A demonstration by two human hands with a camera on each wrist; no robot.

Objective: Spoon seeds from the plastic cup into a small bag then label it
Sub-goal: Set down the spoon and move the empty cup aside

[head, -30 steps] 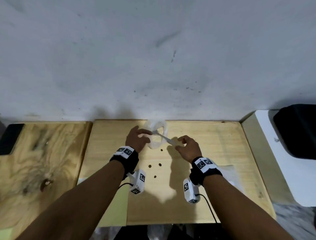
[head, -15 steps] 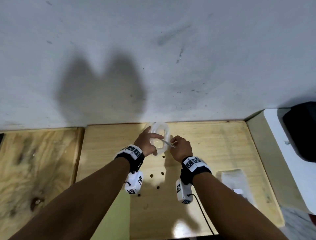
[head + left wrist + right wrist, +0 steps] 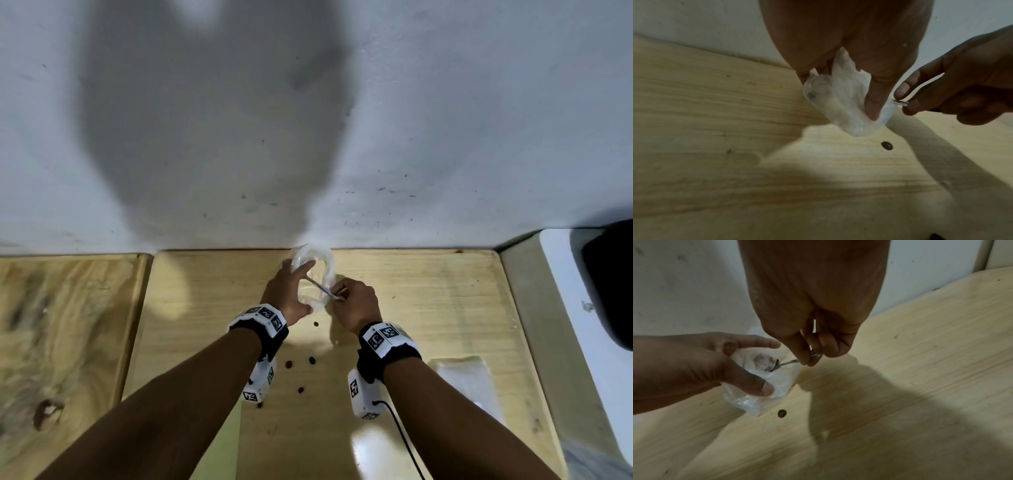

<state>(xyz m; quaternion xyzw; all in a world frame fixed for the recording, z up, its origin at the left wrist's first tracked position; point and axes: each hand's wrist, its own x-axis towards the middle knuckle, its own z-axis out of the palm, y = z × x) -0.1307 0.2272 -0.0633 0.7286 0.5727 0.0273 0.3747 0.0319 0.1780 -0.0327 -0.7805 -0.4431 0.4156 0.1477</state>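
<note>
Over worktop [image 3: 411, 291], L hand [image 3: 287, 294] grips plastic cup [image 3: 317, 270]; R hand [image 3: 356, 301] pinches spoon [image 3: 322, 287] w/ bowl inside cup.

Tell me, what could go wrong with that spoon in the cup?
1. The left hand squeezes the thin plastic cup out of shape and holds it tilted above the wooden board, so seeds may spill; several seeds already lie loose on the board.
2. The right hand only pinches the metal spoon at its handle tip, so the spoon could wobble and drop what it scoops.
</note>
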